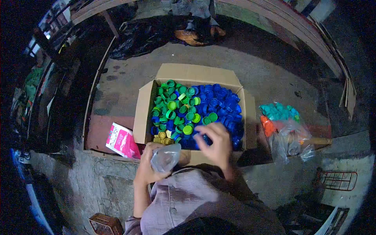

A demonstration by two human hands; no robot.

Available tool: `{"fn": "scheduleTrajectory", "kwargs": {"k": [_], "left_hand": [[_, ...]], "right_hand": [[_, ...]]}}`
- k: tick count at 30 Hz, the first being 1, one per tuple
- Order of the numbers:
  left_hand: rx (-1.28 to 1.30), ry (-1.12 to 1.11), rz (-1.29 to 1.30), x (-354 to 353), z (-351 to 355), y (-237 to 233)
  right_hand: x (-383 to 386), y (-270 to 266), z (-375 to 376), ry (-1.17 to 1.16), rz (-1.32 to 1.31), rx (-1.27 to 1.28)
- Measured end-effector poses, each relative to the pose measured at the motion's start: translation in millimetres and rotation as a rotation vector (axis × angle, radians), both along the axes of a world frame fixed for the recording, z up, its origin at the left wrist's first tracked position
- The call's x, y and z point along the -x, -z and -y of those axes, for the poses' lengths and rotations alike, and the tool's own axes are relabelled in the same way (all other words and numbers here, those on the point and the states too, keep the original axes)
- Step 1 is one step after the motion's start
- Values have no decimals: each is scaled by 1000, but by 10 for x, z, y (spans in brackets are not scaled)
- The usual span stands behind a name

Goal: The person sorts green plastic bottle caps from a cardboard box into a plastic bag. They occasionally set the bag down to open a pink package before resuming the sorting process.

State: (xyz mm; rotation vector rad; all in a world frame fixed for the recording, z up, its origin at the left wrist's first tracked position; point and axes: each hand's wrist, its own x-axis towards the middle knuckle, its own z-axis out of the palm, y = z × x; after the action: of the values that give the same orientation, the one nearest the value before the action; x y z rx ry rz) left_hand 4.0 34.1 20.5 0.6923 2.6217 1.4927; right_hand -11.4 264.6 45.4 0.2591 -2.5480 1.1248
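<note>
My left hand is closed around a clear plastic bag, its opened mouth turned up, just in front of a cardboard box. Over the front part of the box hovers my right hand, thumb and forefinger curved and apart with nothing visible between them. Beneath it lie many blue bottle caps, which fill the box's right side. Green bottle caps cover the left side, some of them lime. A small group of yellow caps sits in the front left corner.
Left of the box lies a pink and white packet. On the right are clear bags with teal caps and orange caps. Black plastic bags lie at the back, near another person. A wooden rail borders the far side.
</note>
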Motion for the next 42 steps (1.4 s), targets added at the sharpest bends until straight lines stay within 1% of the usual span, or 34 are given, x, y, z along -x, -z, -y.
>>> {"fn": "scheduleTrajectory", "kwargs": {"k": [1, 2, 3, 5, 6, 7, 8, 9, 11, 12, 13, 14, 15, 17, 19, 20, 21, 23, 24, 25, 26, 27, 28, 29, 31, 32, 34, 37, 39, 41, 42], "left_hand": [[-11, -65, 35, 6, -11, -15], [-91, -116, 16, 16, -59, -35], [-91, -121, 14, 35, -65, -36], [-137, -101, -2, 64, -66, -24], [-137, -108, -1, 94, -73, -19], [-117, -61, -98, 134, -82, -13], [-96, -14, -196, 168, -89, -10], [-94, -18, -196, 193, -97, -9], [-82, 38, -160, 223, -117, -7], [-81, 36, -160, 220, -130, 3], [-107, 1, -100, 204, -149, 20], [-133, -32, -39, 183, -164, 37], [-133, -28, -37, 162, -173, 53], [-224, -24, 101, 147, -196, 75], [-186, 6, 91, 148, -221, 58], [-147, 30, 83, 147, -224, 42], [-148, 34, 82, 142, -217, 24], [-24, 38, -23, 133, -181, -6], [-18, 0, -4, 134, -149, -4], [-19, 1, -3, 143, -119, 1], [-40, -26, 8, 146, -87, 5], [-61, -53, 21, 146, -54, 10], [-95, -81, 62, 149, -30, 53], [-96, -80, 63, 157, -18, 75], [-119, -72, 43, 203, -20, 94], [-120, -73, 43, 219, -25, 79], [-103, -53, 79, 241, -31, 39], [-111, -29, 62, 256, -47, 28], [-81, -21, 37, 277, -57, 16], [-49, -3, 19, 268, -64, 11], [-51, 1, 8, 275, -79, 10]], "right_hand": [[68, 84, -126, 144, -32, -236], [100, 245, -248, 156, 8, -264], [129, 385, -347, 168, 48, -292], [138, 494, -437, 161, 79, -301], [150, 539, -476, 136, 59, -274], [153, 566, -515, 112, 39, -246], [149, 570, -556, 102, 74, -189], [148, 539, -552, 97, 75, -188], [130, 423, -522, 107, 155, 213], [119, 342, -475, 101, 155, 249], [92, 195, -372, 100, 156, 249], [53, 27, -213, -44, 125, 271], [18, -52, -55, -185, 93, 291], [-35, -25, 276, -277, 131, 293], [-22, 132, 473, -300, 41, 44], [-16, 187, 518, -354, 94, 0], [-26, 204, 503, -350, 94, -2], [-12, 101, 463, -376, 104, 33], [27, 72, 385, -393, 85, 230], [57, 9, 236, -265, 122, 218], [124, 16, 93, -41, 6, 23], [189, 150, -59, 128, -47, -30], [242, 185, -223, 212, 3, -197], [271, 281, -352, 217, -76, -283], [297, 471, -477, 183, -41, -303], [293, 528, -503, 182, -42, -304], [281, 587, -497, 190, -168, -220], [275, 549, -405, 189, -161, -208], [236, 295, -171, 69, -122, 46], [133, 41, 90, -175, -25, 94], [83, 49, 233, -292, -19, 122]]}}
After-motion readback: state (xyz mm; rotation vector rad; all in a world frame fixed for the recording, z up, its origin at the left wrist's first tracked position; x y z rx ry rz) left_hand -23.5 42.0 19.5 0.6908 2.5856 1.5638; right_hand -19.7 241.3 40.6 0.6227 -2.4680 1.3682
